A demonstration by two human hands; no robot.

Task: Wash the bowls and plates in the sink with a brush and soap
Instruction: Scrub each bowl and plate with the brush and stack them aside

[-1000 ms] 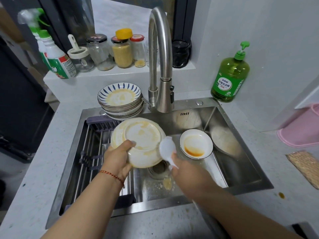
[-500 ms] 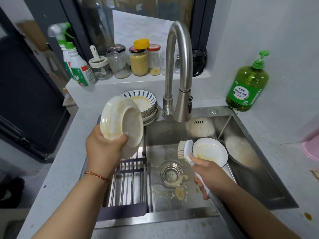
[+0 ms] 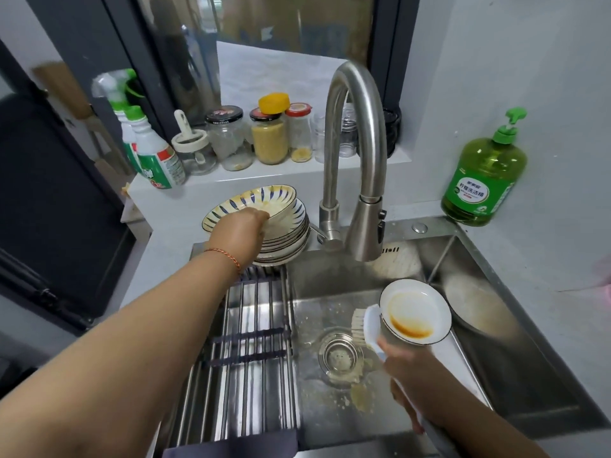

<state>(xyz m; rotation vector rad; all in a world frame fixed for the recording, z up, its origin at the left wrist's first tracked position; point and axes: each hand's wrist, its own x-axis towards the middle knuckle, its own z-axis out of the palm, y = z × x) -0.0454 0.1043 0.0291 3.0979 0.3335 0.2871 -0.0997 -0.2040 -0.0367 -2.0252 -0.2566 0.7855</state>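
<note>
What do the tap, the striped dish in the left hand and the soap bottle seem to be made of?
Tap: likely stainless steel, brushed; dull grey sheen with soft reflections.
Striped dish: probably glazed ceramic; glossy cream surface with painted blue strokes.
Soap bottle: clear green plastic, apparently; see-through body, printed label, pump head.

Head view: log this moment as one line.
left hand: grips striped bowl on stack | right hand: holds brush | sink: stained bowl

home kitchen: steel sink [image 3: 515,375] w/ faucet [image 3: 355,153], dirty plate stack [image 3: 287,239] at 11, jars [image 3: 267,137] at 12, dish soap [image 3: 482,180] at 2.
</note>
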